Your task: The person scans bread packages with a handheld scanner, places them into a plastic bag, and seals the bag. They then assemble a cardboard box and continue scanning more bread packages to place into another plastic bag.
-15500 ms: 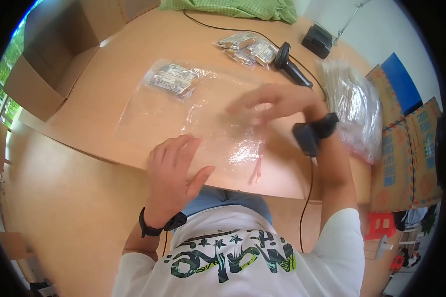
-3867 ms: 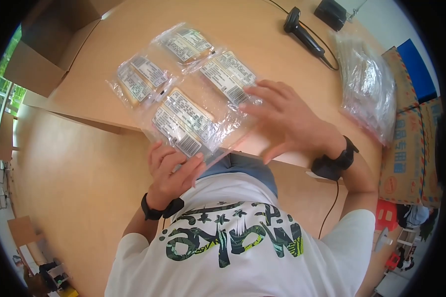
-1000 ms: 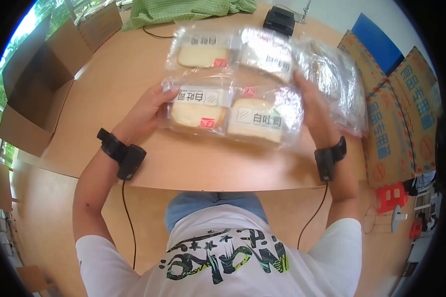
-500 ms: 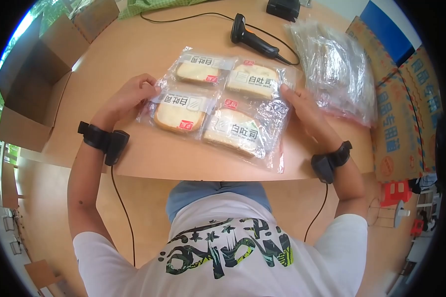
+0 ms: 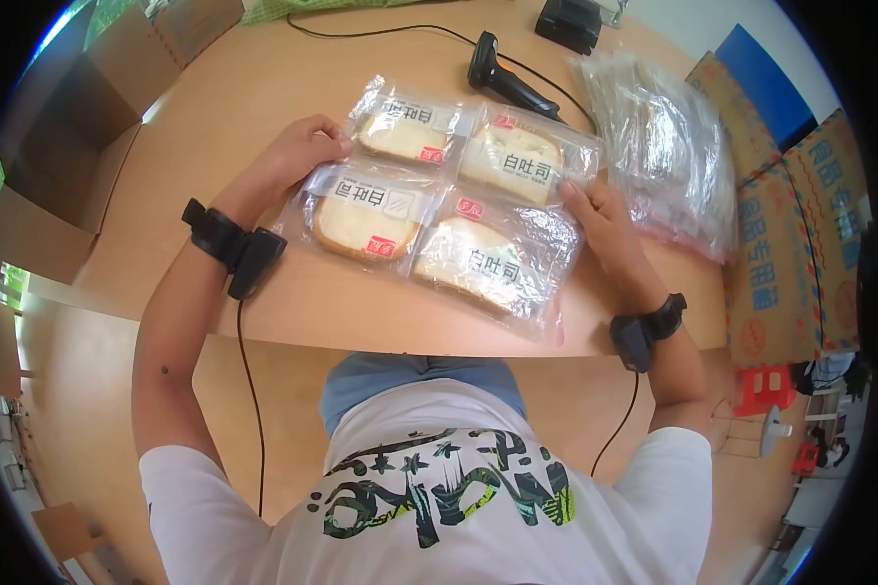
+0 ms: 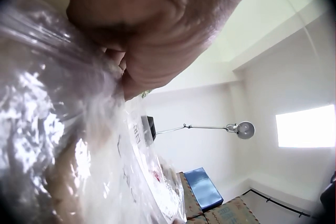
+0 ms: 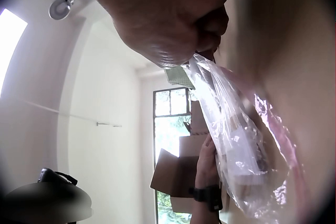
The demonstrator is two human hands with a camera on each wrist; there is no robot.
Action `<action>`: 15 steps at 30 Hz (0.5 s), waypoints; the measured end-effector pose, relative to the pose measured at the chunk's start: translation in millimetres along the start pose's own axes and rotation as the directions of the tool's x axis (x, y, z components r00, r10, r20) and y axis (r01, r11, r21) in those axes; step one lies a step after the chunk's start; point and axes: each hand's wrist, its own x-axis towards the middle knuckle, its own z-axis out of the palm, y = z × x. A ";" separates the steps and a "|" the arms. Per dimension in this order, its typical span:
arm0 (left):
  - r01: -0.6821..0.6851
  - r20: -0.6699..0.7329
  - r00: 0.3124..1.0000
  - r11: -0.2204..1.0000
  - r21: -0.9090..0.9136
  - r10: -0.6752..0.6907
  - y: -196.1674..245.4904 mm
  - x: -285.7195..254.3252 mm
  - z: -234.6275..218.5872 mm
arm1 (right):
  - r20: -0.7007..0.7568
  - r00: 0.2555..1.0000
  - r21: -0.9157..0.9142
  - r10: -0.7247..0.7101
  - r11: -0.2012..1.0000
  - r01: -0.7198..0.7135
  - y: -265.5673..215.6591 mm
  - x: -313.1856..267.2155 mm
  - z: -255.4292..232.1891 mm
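A clear plastic bag [image 5: 546,314] lies close over the table, with several wrapped toast packs [image 5: 366,216] arranged in two rows inside. Their printed fronts and white slices face up. My left hand [image 5: 307,153] pinches the bag's upper left edge; in the left wrist view, that hand's thumb and fingers [image 6: 128,79] close on crumpled film. At the opposite edge, my right hand [image 5: 600,229] grips the film, thumb on top beside the upper right pack. The right wrist view has the bag [image 7: 236,150] hanging from the curled fingers, with a pink strip [image 7: 275,124] along it.
Behind the bag lies a black barcode scanner [image 5: 507,80] with its cable. A stack of clear bags [image 5: 665,146] sits at the right, near printed cartons [image 5: 780,258]. An open cardboard box [image 5: 54,175] stands at the left, and a black device [image 5: 569,26] at the back.
Loose packs from the table's back are now in the bag. It has been turned from label side to bread side up, lowered, and shifted slightly right, with both hands holding it.
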 end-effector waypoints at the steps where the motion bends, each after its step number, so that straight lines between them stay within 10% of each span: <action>1: -0.034 -0.008 0.999 0.999 -0.033 0.034 -2.7 -1.4 0.1 | -0.015 1.000 -0.008 -0.014 1.000 0.014 0.9 -0.4 0.2; 15: -0.265 -0.100 0.963 0.951 -0.160 0.252 -9.7 -2.5 -6.2 | 0.025 0.982 0.118 0.186 0.975 -0.188 -26.2 -8.5 -6.2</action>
